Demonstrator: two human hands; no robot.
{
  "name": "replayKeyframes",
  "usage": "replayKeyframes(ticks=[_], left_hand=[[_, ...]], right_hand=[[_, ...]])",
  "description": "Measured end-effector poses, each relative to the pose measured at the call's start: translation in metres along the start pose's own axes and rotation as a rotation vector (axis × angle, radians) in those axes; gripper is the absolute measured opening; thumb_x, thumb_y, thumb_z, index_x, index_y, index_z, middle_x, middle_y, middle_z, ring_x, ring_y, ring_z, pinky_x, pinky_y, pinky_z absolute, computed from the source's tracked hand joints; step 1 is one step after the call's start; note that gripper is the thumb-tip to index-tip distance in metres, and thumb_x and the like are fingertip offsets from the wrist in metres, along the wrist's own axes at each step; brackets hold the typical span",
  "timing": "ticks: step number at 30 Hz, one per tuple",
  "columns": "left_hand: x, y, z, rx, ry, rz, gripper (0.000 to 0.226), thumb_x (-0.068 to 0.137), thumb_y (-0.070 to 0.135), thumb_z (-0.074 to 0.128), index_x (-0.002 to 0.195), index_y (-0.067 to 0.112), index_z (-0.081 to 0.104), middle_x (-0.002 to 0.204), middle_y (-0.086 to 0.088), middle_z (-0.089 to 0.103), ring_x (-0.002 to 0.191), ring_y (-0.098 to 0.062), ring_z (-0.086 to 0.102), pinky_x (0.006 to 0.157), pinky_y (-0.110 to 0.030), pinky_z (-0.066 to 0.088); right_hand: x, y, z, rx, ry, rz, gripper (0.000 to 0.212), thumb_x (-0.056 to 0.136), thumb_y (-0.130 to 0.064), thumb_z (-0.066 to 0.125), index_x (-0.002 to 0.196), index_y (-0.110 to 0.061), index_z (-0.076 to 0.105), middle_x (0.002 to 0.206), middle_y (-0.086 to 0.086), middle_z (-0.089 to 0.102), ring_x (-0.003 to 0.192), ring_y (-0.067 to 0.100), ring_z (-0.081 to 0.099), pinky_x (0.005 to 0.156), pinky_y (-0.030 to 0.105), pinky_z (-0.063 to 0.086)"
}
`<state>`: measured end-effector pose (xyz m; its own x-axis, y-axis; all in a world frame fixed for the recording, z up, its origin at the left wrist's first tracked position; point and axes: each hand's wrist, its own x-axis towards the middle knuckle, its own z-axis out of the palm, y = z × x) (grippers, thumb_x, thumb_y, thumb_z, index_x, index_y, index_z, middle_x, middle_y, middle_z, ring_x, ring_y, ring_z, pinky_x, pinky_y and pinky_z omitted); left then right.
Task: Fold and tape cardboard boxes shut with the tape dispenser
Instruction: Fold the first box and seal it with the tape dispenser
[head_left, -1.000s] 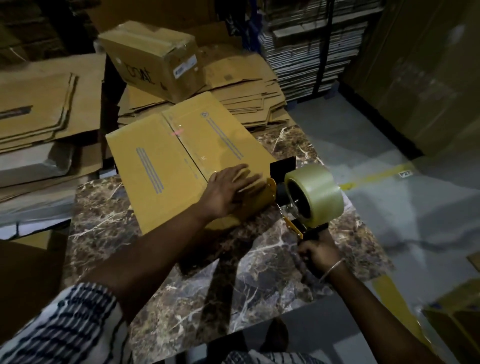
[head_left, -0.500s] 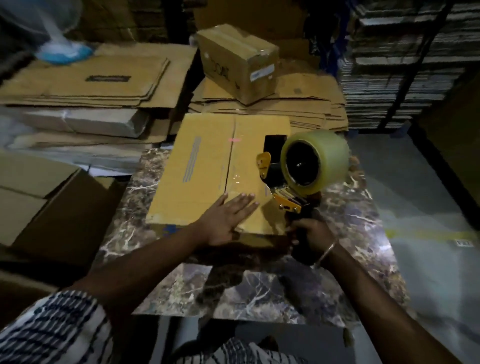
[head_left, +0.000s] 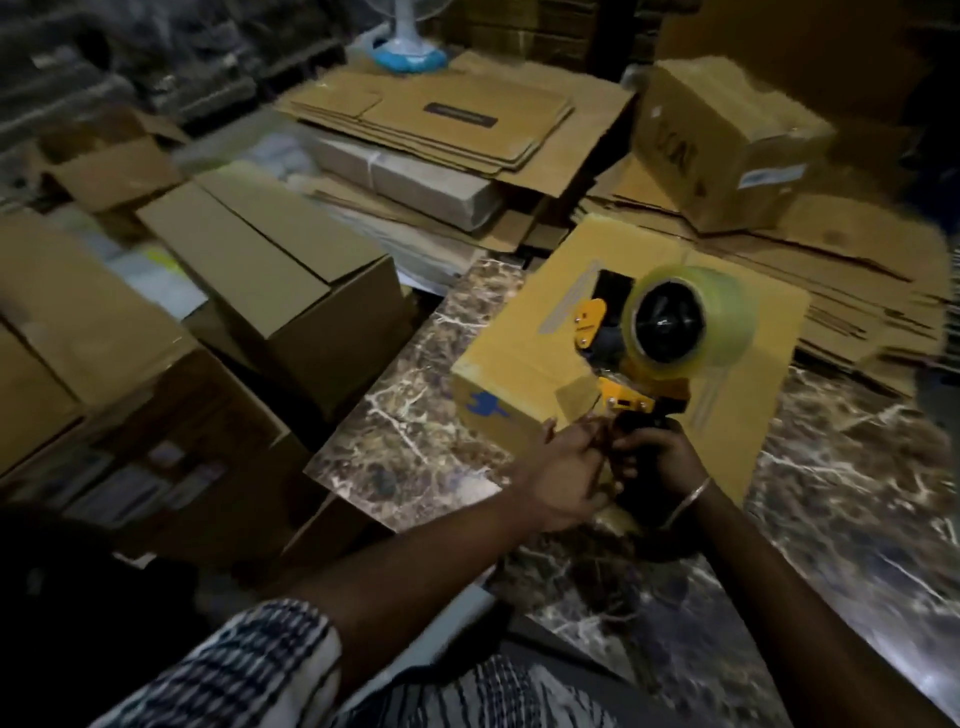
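A closed yellow-brown corrugated box (head_left: 524, 358) lies on a dark marble table (head_left: 415, 441) veined in white, right of the frame's centre. Its top is flat and matt, with grey strips along the seam and glossy clear tape running down its near side; a blue mark shows on the lower-left face.

One tape dispenser (head_left: 649, 374) stands in front of the box's near edge: orange metal frame, black handle, and a fat translucent roll (head_left: 691, 317) of clear tape on a black hub, held upright above the hands.

The two hands meet at the box's near edge, just below the dispenser. The right hand (head_left: 654, 462) is wrapped round the black handle, a thin metal bangle (head_left: 688, 501) on its wrist. The left hand (head_left: 558, 475) sits touching it on the left, fingers reaching toward the dispenser's mouth and the tape end; whether they pinch the tape is too blurred to tell. A striped sleeve (head_left: 244, 670) covers the left arm at lower left.

At left, two plain brown cartons (head_left: 270, 270) stand closed. Flattened cardboard sheets (head_left: 447, 119) are stacked at upper centre, and one taped brown carton (head_left: 727, 150) with black handwriting rests on another flat stack at upper right. A blue fan base (head_left: 408, 57) sits at top centre.
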<state>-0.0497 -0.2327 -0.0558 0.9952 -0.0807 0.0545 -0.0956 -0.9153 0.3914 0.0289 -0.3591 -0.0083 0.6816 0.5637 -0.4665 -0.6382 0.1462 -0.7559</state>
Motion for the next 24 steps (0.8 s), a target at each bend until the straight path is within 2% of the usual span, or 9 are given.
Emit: replayKeyframes(ticks=[3,6,9,13,15,18,21,22,24], left_hand=[[0.006,0.014,0.02,-0.044,0.09,-0.113,0.055,0.087,0.038,0.055,0.131,0.006,0.057,0.149,-0.018,0.042,0.143,-0.033,0.03,0.117,-0.066,0.013],[0.014,0.031,0.041,-0.093,0.236,-0.15,0.056,0.081,0.036,0.063,0.131,0.011,0.059,0.147,-0.012,0.05,0.143,-0.03,0.036,0.115,-0.069,0.017],[0.018,0.043,0.054,-0.146,0.314,-0.195,0.064,0.083,0.047,0.05,0.137,0.013,0.057,0.151,-0.006,0.048,0.146,-0.027,0.034,0.115,-0.067,0.013],[0.019,0.054,0.051,-0.242,0.301,-0.3,0.076,0.086,0.06,0.034,0.146,0.017,0.051,0.159,0.001,0.037,0.153,-0.015,0.012,0.121,-0.056,0.0],[0.016,0.071,0.06,-0.311,0.369,-0.405,0.075,0.091,0.067,0.031,0.147,0.022,0.05,0.163,0.004,0.029,0.151,-0.009,0.001,0.123,-0.056,0.001],[0.018,0.105,0.076,-0.417,0.528,-0.67,0.071,0.09,0.07,0.043,0.152,0.036,0.039,0.168,-0.001,-0.002,0.155,-0.021,-0.004,0.121,-0.053,0.018],[0.033,0.136,0.064,-0.721,0.451,-0.984,0.083,0.086,0.055,0.07,0.153,0.053,0.021,0.164,-0.01,-0.025,0.154,-0.033,-0.005,0.117,-0.043,0.026],[0.037,0.142,0.059,-0.834,0.431,-1.013,0.088,0.087,0.048,0.073,0.153,0.054,0.016,0.164,-0.01,-0.025,0.154,-0.033,-0.002,0.115,-0.039,0.029],[0.044,0.148,0.052,-0.885,0.444,-1.011,0.094,0.088,0.043,0.074,0.156,0.049,0.009,0.166,-0.012,-0.016,0.153,-0.033,0.007,0.111,-0.038,0.033]], right_hand=[[0.002,-0.007,-0.011,-0.006,-0.003,0.043,0.021,0.064,-0.003,0.055,0.059,-0.01,0.036,0.047,0.002,0.027,0.035,0.017,0.028,0.038,0.023,0.031],[0.001,-0.015,-0.027,-0.015,0.007,0.083,0.027,0.07,-0.004,0.049,0.051,-0.016,0.035,0.048,0.002,0.025,0.036,0.016,0.026,0.04,0.023,0.029],[-0.002,-0.026,-0.043,-0.005,-0.02,0.089,0.026,0.064,-0.009,0.059,0.055,-0.017,0.036,0.049,-0.001,0.027,0.038,0.015,0.028,0.041,0.024,0.028],[0.001,-0.035,-0.07,0.031,-0.048,0.122,0.054,0.033,-0.01,0.08,0.064,-0.015,0.036,0.051,-0.002,0.028,0.04,0.016,0.029,0.044,0.024,0.03],[0.001,-0.036,-0.079,0.115,-0.099,0.155,0.059,0.026,-0.012,0.084,0.065,-0.016,0.04,0.051,-0.003,0.029,0.04,0.015,0.03,0.043,0.023,0.031],[-0.002,-0.038,-0.087,0.161,-0.149,0.129,0.037,0.045,-0.014,0.076,0.067,-0.015,0.045,0.05,-0.003,0.032,0.038,0.013,0.032,0.042,0.021,0.036],[0.0,-0.042,-0.099,0.177,-0.182,0.113,0.004,0.061,-0.01,0.055,0.062,-0.013,0.053,0.048,-0.002,0.034,0.037,0.012,0.035,0.043,0.022,0.04],[0.001,-0.043,-0.103,0.186,-0.218,0.122,0.004,0.064,-0.011,0.055,0.061,-0.014,0.055,0.047,-0.002,0.036,0.036,0.012,0.036,0.043,0.023,0.041],[0.004,-0.048,-0.108,0.185,-0.304,0.145,0.019,0.053,-0.016,0.077,0.058,-0.014,0.059,0.045,-0.002,0.039,0.035,0.012,0.039,0.043,0.023,0.042]])
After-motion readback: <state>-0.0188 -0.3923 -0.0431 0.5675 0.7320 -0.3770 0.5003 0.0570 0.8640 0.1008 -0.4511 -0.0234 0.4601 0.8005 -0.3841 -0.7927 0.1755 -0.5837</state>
